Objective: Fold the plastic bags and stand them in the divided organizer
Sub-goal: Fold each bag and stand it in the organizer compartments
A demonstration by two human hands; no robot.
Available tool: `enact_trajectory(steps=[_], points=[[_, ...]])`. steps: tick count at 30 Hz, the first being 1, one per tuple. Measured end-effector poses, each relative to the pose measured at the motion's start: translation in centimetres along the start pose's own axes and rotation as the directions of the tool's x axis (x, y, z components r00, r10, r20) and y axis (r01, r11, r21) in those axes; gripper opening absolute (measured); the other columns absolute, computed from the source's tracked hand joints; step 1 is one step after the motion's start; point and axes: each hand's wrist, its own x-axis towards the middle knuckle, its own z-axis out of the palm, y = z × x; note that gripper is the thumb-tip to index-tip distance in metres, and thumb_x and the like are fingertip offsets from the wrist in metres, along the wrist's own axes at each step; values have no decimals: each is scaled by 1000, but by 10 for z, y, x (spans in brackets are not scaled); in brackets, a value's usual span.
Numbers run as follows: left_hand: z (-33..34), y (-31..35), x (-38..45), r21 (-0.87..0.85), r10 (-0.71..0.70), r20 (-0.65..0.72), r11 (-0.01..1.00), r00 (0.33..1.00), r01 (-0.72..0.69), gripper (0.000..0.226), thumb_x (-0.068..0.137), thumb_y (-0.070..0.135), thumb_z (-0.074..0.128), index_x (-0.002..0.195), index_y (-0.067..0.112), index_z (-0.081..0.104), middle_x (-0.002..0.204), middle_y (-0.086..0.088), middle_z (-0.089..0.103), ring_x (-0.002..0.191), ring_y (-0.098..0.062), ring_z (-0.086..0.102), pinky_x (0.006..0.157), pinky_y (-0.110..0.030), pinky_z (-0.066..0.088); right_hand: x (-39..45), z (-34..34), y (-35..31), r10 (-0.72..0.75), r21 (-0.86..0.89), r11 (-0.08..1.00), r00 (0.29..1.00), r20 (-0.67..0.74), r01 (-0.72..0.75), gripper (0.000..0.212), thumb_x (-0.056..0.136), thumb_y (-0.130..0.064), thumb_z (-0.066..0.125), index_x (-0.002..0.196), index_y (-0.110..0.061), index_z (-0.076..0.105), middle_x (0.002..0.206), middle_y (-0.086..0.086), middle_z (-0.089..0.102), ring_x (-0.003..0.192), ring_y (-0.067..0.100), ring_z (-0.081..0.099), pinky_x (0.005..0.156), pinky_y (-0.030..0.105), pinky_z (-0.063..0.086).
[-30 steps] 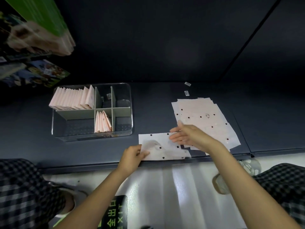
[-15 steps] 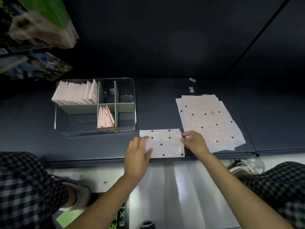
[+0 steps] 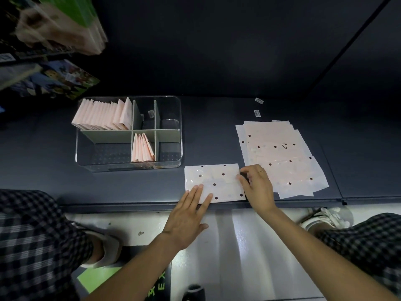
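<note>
1. The left hand (image 3: pixel 186 216) lies flat, fingers straight and close together; its fingertips (image 3: pixel 200 187) press the near left part of a single plastic bag (image 3: pixel 219 181); the thumb sticks out to the right over the shelf's front edge.
2. The right hand (image 3: pixel 258 187) sits at the bag's right edge; its fingers are curled, thumb and forefinger pinching that edge near the far right corner; a ring (image 3: pixel 261 171) shows on one finger.
3. The bag under both hands lies flat on the dark shelf (image 3: pixel 217 131), close to the front edge; it is pale pink-white with dark round dots, longer side running left to right.
4. Just right of that bag, partly under the right hand, a stack of unfolded bags (image 3: pixel 280 153) lies flat, sheets slightly fanned; a small triangle mark shows on the top sheet.
5. Left of the bag and a little farther back stands the clear divided organizer (image 3: pixel 180 118); grey dividers split it into compartments.
6. The far left compartment holds a row of folded bags (image 3: pixel 102 116) standing on edge; the near middle compartment holds a few more folded bags (image 3: pixel 142 148), upright and leaning; the other compartments show no bags.
7. Two small labels (image 3: pixel 257 112) lie on the shelf behind the stack.
8. Checked trouser legs (image 3: pixel 32 235) frame the view at both lower corners; blurred packages (image 3: pixel 56 27) hang at the upper left.
</note>
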Motion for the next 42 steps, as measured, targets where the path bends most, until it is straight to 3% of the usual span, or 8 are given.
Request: enact_trajectory(steps=[5, 12, 18, 24, 28, 35, 39, 42], points=[[-3, -8, 7, -58, -9, -40, 998, 999, 7, 72, 97, 51, 35, 150, 28, -7, 158, -6, -14, 146, -22, -7, 116, -34, -5, -14, -6, 5, -473, -109, 855, 847, 242, 508, 18, 77, -19, 76, 92, -11, 72, 101, 1, 69, 93, 18, 63, 80, 24, 51], [-23, -21, 18, -267, -59, -165, 964, 985, 13, 50, 90, 49, 53, 128, 16, 53, 150, 5, 35, 135, -15, 35, 105, -31, 31, -18, -11, 16, -538, -201, 771, 787, 302, 605, 31, 70, -17, 82, 99, -11, 73, 109, 2, 69, 96, 19, 68, 71, 32, 59], [-21, -32, 21, -304, -47, -176, 952, 983, -9, 36, 90, 46, 55, 115, 20, 57, 147, 13, 39, 129, -10, 37, 102, -26, 29, -12, -16, 18, -656, -256, 628, 677, 334, 735, 37, 59, -3, 85, 94, -7, 74, 101, 6, 72, 87, 21, 71, 60, 31, 59], [-27, -38, 25, -521, -250, -235, 848, 939, 95, 28, 85, 29, 68, 109, 16, 64, 116, 1, 64, 109, -20, 55, 90, -32, 41, 1, -21, 3, -181, 76, 983, 901, 394, 165, 8, 93, -16, 53, 94, -16, 61, 83, -6, 65, 74, 13, 57, 71, 32, 48], [-37, -40, 36, -723, -483, -125, 642, 867, 254, 12, 88, 27, 65, 95, 18, 67, 84, -4, 70, 80, -26, 64, 68, -33, 46, 10, -20, 0, 18, 243, 961, 905, 425, -133, 8, 88, -27, 62, 87, -25, 54, 74, -15, 58, 60, -1, 47, 60, 13, 37], [-45, -38, 46, -835, -616, -35, 451, 787, 315, 22, 91, 16, 60, 112, 10, 58, 95, -1, 66, 91, -24, 63, 78, -31, 47, 32, -3, -4, 303, 144, 919, 890, 340, -368, 40, 88, -23, 63, 62, -16, 34, 54, -3, 35, 56, 15, 32, 50, 22, 26], [-43, -12, 38, -587, -522, -385, 775, 761, 235, 41, 87, 14, 64, 126, 9, 51, 119, -10, 55, 108, -28, 50, 89, -38, 42, 41, 1, -9, 378, 29, 911, 861, 340, -411, 42, 87, -21, 64, 59, -16, 32, 57, -2, 37, 64, 21, 36, 53, 28, 27], [-38, 6, 41, -373, -225, -341, 924, 913, 89, 52, 92, 28, 57, 138, 11, 41, 145, -10, 39, 135, -30, 34, 112, -39, 24, 44, 1, -9, 402, 14, 901, 846, 350, -434, 40, 86, -21, 64, 60, -17, 34, 59, -2, 40, 68, 21, 39, 54, 27, 29]])
